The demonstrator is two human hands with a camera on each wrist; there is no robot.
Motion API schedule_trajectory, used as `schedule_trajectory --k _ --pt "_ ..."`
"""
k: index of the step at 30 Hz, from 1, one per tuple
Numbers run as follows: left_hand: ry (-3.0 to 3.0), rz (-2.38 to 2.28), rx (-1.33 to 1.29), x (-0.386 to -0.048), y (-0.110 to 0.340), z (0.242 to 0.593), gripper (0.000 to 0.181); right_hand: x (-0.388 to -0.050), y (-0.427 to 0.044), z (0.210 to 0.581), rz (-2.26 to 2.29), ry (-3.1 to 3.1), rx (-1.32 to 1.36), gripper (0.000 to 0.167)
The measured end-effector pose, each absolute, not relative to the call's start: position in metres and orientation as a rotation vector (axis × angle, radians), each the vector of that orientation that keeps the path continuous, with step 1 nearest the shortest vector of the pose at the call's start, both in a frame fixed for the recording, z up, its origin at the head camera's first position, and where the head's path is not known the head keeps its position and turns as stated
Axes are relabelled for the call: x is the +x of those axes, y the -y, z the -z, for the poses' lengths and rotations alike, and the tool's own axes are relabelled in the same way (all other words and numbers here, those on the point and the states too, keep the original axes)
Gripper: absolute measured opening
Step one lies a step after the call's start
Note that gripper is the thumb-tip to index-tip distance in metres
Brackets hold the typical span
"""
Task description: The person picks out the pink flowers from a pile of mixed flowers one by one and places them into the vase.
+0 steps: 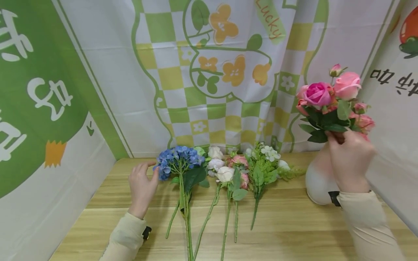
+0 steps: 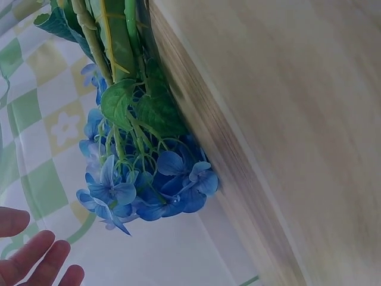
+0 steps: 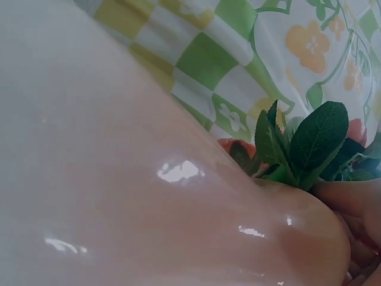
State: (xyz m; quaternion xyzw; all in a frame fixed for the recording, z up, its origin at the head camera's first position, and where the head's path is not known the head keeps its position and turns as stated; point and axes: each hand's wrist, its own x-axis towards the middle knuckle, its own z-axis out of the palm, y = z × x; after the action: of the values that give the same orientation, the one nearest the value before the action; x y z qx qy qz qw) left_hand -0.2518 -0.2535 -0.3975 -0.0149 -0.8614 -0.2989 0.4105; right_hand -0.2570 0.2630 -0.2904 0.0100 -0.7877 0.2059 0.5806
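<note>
A bouquet of pink roses (image 1: 347,87) stands up from the mouth of a glossy pink-and-white vase (image 1: 316,179) at the right of the table. My right hand (image 1: 354,157) pinches the bouquet just under its leaves, at the vase's rim. In the right wrist view the vase (image 3: 119,179) fills much of the picture and green leaves (image 3: 318,143) rise at its mouth; the lower stems are hidden. My left hand (image 1: 143,186) is beside the blue hydrangea (image 1: 179,157), its fingers loosely spread and holding nothing. The left wrist view shows fingertips apart from the blue petals (image 2: 172,190).
White roses (image 1: 225,174), pink flowers (image 1: 240,161) and a green spray with small white blossoms (image 1: 261,170) lie right of the hydrangea on the wooden table (image 1: 281,232). Their stems point toward the front edge. A printed cloth (image 1: 228,123) hangs behind.
</note>
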Motion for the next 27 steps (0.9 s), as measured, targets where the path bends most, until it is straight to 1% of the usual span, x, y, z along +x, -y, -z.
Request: schedule_trajectory --k 7,18,27 --pt "2.172 0.763 -0.032 -0.251 0.254 0.396 0.021 -0.262 -0.256 0.291 -0.487 1.846 0.003 0.024" --pt "2.186 0.759 -0.027 -0.251 0.256 0.398 0.021 -0.259 -0.251 0.288 -0.457 1.895 -0.026 0.027" --pt "2.186 0.721 -0.019 -0.250 0.253 0.395 0.021 -0.252 -0.250 0.285 -0.481 1.891 -0.005 0.022"
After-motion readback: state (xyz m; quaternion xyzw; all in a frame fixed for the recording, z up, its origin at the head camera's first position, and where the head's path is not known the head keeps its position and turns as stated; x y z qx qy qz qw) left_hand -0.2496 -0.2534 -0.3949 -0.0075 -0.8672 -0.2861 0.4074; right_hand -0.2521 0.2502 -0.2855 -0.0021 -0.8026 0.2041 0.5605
